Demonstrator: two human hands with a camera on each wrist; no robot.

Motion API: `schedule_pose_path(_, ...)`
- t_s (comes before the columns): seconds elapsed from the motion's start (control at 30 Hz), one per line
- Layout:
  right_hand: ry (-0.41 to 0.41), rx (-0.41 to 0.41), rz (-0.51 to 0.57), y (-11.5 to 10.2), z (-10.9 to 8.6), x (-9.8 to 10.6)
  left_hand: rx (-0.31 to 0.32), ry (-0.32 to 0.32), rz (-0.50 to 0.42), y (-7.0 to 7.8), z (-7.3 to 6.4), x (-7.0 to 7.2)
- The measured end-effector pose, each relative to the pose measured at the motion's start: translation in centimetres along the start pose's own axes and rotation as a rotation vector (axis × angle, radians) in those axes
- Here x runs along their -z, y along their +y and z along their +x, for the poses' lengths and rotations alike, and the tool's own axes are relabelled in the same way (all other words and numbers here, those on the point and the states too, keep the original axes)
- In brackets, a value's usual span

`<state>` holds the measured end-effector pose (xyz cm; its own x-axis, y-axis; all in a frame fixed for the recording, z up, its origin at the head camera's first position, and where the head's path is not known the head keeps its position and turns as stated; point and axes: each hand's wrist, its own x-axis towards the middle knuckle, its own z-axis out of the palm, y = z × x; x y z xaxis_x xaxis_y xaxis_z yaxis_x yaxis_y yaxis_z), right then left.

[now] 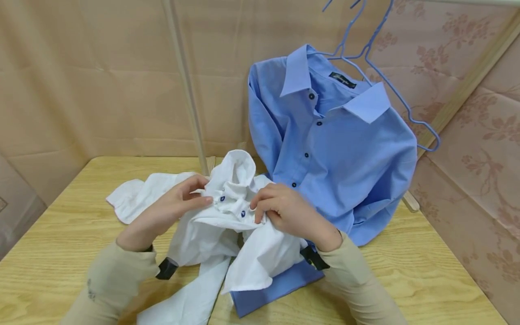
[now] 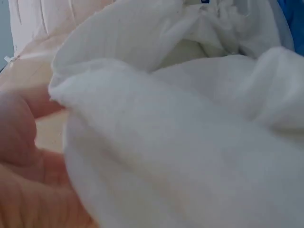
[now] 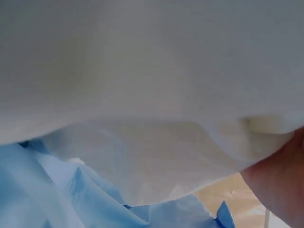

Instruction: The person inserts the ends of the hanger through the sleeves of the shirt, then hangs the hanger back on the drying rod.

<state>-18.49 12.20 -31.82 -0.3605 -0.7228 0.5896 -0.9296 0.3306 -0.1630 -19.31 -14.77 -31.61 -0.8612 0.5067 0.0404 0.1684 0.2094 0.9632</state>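
Observation:
A crumpled white shirt (image 1: pixel 239 176) with dark blue buttons lies bunched in front of me, its collar standing up at the back. My left hand (image 1: pixel 184 198) grips its left side, thumb on top near one button. On the other side, my right hand (image 1: pixel 286 210) pinches the fabric beside a second button. White cloth (image 2: pixel 166 133) fills most of the left wrist view, past the left thumb and fingers. In the right wrist view, white cloth (image 3: pixel 152 156) hides the right fingertips.
A blue shirt (image 1: pixel 337 149) with dark buttons leans behind on the right, partly off two blue wire hangers (image 1: pixel 402 99). Folded blue cloth (image 1: pixel 276 289) lies beneath the white shirt. A pale pole (image 1: pixel 184 76) rises behind the wooden table (image 1: pixel 48 253), and curtains surround it.

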Motion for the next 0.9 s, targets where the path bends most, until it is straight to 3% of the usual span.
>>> schedule_pose_path(0.2,-0.159,-0.024,-0.015,-0.5,0.0,-0.6,0.009,0.130,0.076,-0.3,0.3,-0.1)
schedule_pose_path(0.5,-0.373,-0.091,-0.017,-1.4,0.1,-2.9,0.020,0.287,0.063,-0.3,0.6,-0.3)
schedule_pose_path(0.67,-0.468,-0.138,-0.033,-2.2,0.2,-4.4,0.001,0.346,0.080,-0.1,0.5,-0.4)
schedule_pose_path(0.9,-0.512,-0.149,-0.045,-2.6,0.0,-6.0,-0.062,0.371,0.208,0.0,0.6,-0.7)
